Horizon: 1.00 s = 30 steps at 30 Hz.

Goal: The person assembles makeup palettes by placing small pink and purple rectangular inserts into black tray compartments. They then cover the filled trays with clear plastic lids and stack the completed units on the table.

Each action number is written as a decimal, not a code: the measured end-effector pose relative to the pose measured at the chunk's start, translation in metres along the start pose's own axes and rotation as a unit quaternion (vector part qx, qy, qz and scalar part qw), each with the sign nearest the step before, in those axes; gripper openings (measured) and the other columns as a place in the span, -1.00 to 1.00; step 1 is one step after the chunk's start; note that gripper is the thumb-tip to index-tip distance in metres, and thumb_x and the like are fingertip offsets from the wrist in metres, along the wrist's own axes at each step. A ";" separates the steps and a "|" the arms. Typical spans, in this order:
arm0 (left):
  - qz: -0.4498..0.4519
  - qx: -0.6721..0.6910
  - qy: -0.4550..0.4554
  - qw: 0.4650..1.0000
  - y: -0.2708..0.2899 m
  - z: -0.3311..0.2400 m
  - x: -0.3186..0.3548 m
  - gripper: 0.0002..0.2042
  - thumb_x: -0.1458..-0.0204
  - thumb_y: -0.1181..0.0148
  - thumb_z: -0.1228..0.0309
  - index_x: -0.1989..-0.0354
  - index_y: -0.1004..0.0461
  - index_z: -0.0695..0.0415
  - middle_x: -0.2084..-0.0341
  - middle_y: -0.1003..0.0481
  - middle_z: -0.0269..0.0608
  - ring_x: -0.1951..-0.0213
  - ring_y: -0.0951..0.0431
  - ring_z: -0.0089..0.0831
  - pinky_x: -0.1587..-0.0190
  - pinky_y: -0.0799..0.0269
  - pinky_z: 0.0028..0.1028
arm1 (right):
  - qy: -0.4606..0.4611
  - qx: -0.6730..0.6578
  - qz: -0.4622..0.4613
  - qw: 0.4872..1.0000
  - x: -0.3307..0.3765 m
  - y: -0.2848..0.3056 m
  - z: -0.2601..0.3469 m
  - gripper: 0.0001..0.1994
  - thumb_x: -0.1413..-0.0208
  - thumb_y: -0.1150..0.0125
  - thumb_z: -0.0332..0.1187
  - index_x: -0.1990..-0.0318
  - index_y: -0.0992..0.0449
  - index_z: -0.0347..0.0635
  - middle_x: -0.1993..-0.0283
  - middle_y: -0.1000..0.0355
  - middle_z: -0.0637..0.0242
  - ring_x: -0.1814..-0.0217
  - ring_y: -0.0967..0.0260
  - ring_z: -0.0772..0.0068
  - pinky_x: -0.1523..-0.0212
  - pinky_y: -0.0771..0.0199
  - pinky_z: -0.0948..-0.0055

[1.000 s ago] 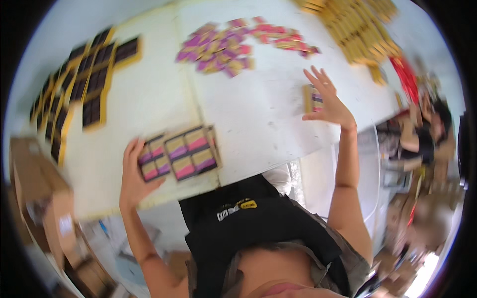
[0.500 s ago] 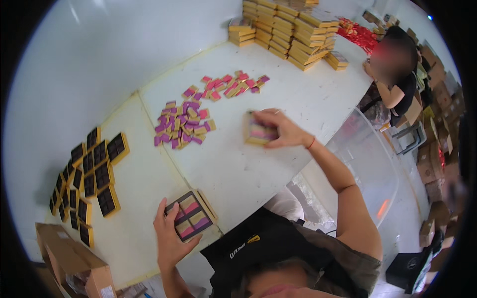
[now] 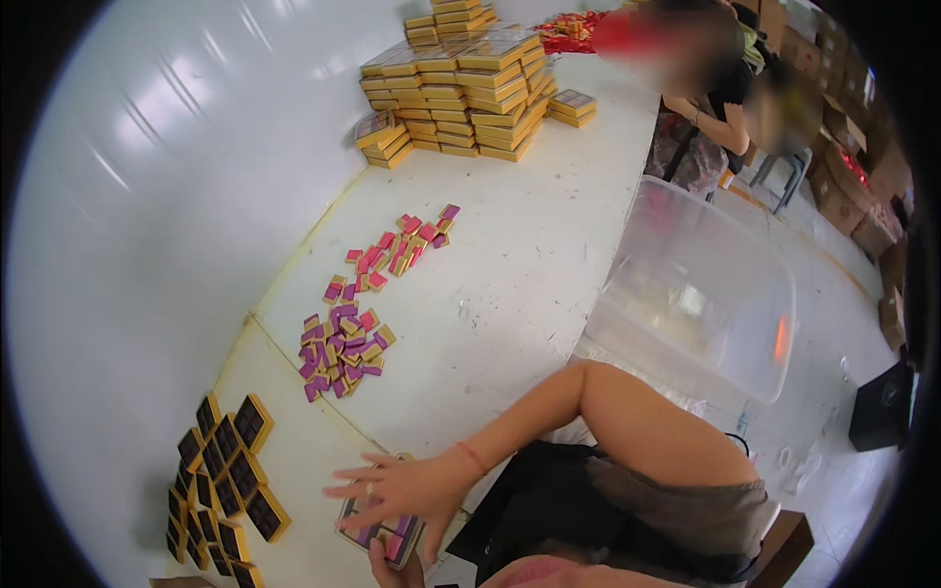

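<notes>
A flat box [image 3: 399,546] with pink and purple pieces inside lies low in the view, near the table's front edge. My right hand [image 3: 417,495] reaches across it, palm down with the fingers spread, and covers most of its top. My left hand [image 3: 394,571] holds the box's near edge, its thumb showing and the rest partly cut off by the frame. Just beyond is a heap of small purple and gold pieces [image 3: 338,353], with a looser group of pink and gold pieces [image 3: 392,250] farther off.
Gold-edged trays with dark compartments [image 3: 230,470] lie at the left. A tall stack of gold-sided boxes [image 3: 451,103] stands at the back, two more boxes [image 3: 571,108] beside it. A clear plastic bin [image 3: 701,294] is right of the table. Another person [image 3: 725,122] sits at the far right.
My right hand has come from mid-table, where it held a gold-edged piece with a pink and purple face, to the box by my left hand; its fingers are now spread. The view has turned.
</notes>
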<state>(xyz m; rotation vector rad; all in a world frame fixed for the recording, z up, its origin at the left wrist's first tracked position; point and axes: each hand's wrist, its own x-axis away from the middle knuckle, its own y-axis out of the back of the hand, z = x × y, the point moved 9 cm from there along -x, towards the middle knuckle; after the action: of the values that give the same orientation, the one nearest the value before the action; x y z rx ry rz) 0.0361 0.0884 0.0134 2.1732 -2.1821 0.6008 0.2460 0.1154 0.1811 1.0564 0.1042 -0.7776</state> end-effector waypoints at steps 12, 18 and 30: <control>0.389 0.002 0.178 0.904 -0.390 0.024 -0.075 -0.50 -0.30 0.08 0.12 -0.33 -0.24 0.10 -0.20 -0.41 -0.16 -0.22 -0.43 -0.26 -0.28 -0.30 -0.16 | -0.284 -0.221 -0.593 0.720 0.272 0.111 -0.115 -0.26 -0.21 -0.28 -0.12 -0.44 -0.11 -0.22 -0.44 -0.15 0.19 -0.48 -0.05 0.35 -0.45 -0.06 0.32; 0.415 0.029 0.169 0.894 -0.642 0.104 -0.124 -0.47 -0.16 -0.19 0.09 -0.21 -0.20 0.04 -0.01 -0.45 -0.25 -0.08 -0.48 -0.32 -0.10 -0.46 -0.17 | -0.323 -0.181 -0.761 0.533 0.456 0.246 -0.199 -0.48 -0.21 -0.28 -0.04 -0.09 -0.47 -0.33 -0.02 -0.47 0.24 0.00 -0.41 0.51 -0.05 -0.44 0.47; 0.236 -0.064 0.028 0.969 -0.906 0.139 -0.234 0.15 0.27 -0.48 -0.10 -0.39 0.04 0.35 -0.33 -0.18 0.13 -0.30 -0.32 -0.07 -0.23 -0.41 -0.18 | -0.267 -0.227 -0.829 0.436 0.629 0.443 -0.400 -0.11 -0.04 -0.29 0.26 -0.17 -0.41 -0.52 -0.17 -0.41 0.07 -0.16 -0.38 0.27 -0.16 -0.41 0.25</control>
<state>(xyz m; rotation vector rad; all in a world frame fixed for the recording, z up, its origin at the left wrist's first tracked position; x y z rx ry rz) 0.9551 0.3056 0.0610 1.5551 -2.6360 0.4983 1.0932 0.2241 0.0326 -0.2902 0.8484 -2.6538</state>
